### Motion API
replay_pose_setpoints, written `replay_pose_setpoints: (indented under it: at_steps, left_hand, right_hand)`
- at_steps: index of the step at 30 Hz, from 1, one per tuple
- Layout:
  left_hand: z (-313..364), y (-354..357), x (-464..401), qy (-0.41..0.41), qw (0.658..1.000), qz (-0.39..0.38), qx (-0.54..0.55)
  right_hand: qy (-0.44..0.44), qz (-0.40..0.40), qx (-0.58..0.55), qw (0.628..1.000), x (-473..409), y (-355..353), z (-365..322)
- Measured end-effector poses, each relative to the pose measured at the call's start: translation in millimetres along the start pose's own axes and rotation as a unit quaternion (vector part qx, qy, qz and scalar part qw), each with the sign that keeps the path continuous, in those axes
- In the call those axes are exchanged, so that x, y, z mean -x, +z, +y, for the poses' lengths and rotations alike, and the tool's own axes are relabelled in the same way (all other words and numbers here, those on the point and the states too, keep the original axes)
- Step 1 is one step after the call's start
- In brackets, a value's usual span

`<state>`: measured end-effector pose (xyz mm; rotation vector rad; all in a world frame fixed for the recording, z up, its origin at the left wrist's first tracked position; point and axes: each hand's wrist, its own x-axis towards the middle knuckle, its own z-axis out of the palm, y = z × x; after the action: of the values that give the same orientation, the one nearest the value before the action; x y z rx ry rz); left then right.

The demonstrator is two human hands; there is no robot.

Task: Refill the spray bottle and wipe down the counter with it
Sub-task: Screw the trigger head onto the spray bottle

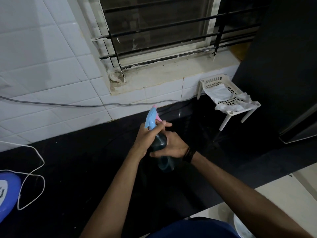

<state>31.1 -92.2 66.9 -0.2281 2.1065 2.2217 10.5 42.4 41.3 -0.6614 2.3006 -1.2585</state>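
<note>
Partly readable dark lettering on the white label of the blue appliance (6,194) at the counter's (77,169) left edge, cut off by the frame; exact word unclear.

The neck of the spray bottle (162,148) was hidden beneath the left hand (147,136), and the right hand (171,146) covered part of its dark body. Whether the bottle's base touched the counter (85,169) could not be told. A blue appliance (7,194) was cut off by the left edge, its printed label too small to read. The cloth (221,96) concealed part of the white rack (228,100).
</note>
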Motion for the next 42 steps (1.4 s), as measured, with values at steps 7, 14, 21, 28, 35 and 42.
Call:
replay_pose_setpoints:
  at_steps: [7,14,21,28,35,42]
  left_hand:
    - [-14.8,34.8,-2.9,-0.054,0.943,0.327,0.015]
    - [-8.8,18.5,1.4,0.009,0.997,0.072,-0.038]
    - [1.9,8.1,7.2,0.012,0.993,-0.117,-0.017]
    - [5.8,32.0,-1.2,0.018,0.985,0.171,0.012]
    - [13.6,33.6,1.8,0.007,0.993,0.119,-0.011]
    - [23.5,28.4,14.3,-0.001,0.998,0.018,0.055]
  right_hand:
    - [0.034,0.176,0.167,0.969,-2.9,27.5,2.5]
    - [0.012,0.01,0.03,0.999,-3.5,-2.0,9.3]
    - [-0.003,-0.201,-0.052,0.978,-1.0,-36.6,13.5]
    - [-0.024,0.066,-0.103,0.992,5.2,5.7,48.8]
    - [-0.037,0.015,-0.183,0.982,3.3,9.8,48.3]
    - [-0.009,-0.293,-0.331,0.897,-0.3,-14.9,41.0]
